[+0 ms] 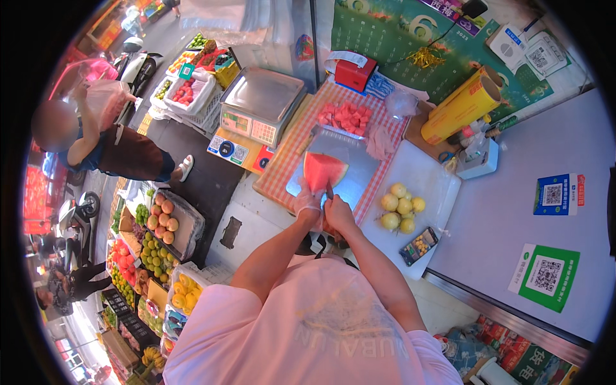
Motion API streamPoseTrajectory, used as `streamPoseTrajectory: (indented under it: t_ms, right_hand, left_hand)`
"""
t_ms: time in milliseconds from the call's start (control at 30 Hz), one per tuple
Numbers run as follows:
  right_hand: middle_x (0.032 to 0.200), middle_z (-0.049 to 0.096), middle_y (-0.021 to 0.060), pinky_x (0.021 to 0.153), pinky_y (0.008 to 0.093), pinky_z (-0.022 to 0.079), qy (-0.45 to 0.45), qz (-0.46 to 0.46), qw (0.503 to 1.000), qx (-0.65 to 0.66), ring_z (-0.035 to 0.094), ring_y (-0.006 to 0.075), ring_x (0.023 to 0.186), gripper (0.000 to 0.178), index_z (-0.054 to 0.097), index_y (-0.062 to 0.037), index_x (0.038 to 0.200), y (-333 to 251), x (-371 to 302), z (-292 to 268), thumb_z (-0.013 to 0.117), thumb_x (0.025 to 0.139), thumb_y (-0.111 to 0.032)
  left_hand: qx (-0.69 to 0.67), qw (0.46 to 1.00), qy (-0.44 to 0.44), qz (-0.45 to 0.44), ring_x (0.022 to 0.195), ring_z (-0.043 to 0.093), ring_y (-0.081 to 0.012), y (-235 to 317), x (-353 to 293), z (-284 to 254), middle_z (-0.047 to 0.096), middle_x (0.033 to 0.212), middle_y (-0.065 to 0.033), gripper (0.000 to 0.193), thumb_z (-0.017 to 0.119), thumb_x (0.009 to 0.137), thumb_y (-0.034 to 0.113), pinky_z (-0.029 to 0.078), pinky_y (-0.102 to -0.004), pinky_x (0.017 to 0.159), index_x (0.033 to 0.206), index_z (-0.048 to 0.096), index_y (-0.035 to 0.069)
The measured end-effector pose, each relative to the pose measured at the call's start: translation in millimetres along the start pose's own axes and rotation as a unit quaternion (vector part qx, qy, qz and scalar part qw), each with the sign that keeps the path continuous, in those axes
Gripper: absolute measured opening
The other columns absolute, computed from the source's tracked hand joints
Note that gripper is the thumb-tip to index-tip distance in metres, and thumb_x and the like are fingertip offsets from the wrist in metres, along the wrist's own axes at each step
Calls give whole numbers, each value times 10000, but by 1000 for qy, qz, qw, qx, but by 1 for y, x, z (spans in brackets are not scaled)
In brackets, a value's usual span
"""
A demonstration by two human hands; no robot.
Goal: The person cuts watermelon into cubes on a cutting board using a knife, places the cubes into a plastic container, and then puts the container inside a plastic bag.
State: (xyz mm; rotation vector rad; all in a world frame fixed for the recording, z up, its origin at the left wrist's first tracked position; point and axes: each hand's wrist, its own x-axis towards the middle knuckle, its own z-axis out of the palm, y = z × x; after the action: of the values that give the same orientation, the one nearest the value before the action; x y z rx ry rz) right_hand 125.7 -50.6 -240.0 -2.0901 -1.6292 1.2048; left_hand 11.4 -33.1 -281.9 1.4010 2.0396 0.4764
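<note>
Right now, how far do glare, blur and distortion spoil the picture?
Head view: pale glare on the shiny board, though the watermelon wedge reads clearly; head view: street bright and hazy, bystander's head blurred out; head view: fisheye tilts that bystander sideways, corners black.

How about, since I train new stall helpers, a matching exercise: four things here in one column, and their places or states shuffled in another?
Column one
1. Watermelon wedge
2. Smartphone
3. Left hand
4. Watermelon chunks

Column two
A. Covered by a see-through glove
B. Small pieces in a shallow tray
C. One large piece with green rind
D. Lit up, near round yellow fruits

Pairs: 1-C, 2-D, 3-A, 4-B
</note>
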Motion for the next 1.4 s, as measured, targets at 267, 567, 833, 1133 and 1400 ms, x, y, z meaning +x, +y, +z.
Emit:
streamPoseTrajectory:
  t_ms: [267, 567, 833, 1133, 1400]
  right_hand:
    - [713, 643, 194, 546, 425, 512, -146, 43, 987, 54, 634, 304, 526, 367, 557, 66, 948, -1, -47, -21, 422, 965, -275]
    - [731, 634, 237, 629, 482, 495, -29, 7, 994, 101, 645, 393, 644, 353, 559, 1, 981, 17, -78, -87, 446, 971, -333]
    - [909, 625, 324, 797, 551, 453, 47, -37, 995, 81, 596, 503, 904, 371, 553, 11, 992, 33, -14, -54, 413, 973, -331]
    - [950, 632, 327, 815, 542, 466, -4, 19, 993, 113, 602, 489, 955, 384, 558, 30, 996, 23, -13, -49, 405, 964, -321]
    - [602, 537, 102, 405, 359, 408, -138, 44, 965, 217, 518, 207, 410, 321, 544, 7, 924, 48, -22, -5, 435, 961, -293]
  left_hand:
    - [26, 999, 17, -19, 944, 645, -397, -13, 9, 9, 673, 996, -235, 834, 638, 874, 416, 484, -449, 828, 1501, 216, 64]
    - [25, 999, 14, -17, 988, 639, -390, -12, 8, 9, 667, 1046, -239, 809, 620, 888, 423, 485, -438, 861, 1500, 235, 61]
    - [38, 999, -14, -29, 1016, 638, -378, -16, 14, 9, 664, 1079, -224, 836, 603, 890, 451, 485, -442, 883, 1517, 192, 83]
    - [15, 1000, -5, -15, 998, 626, -415, -11, 8, 1, 657, 1033, -268, 791, 618, 889, 418, 480, -450, 862, 1488, 256, 51]
    - [20, 999, -27, -5, 989, 637, -400, -25, 17, 5, 668, 1023, -239, 825, 579, 905, 430, 482, -456, 857, 1516, 169, 56]
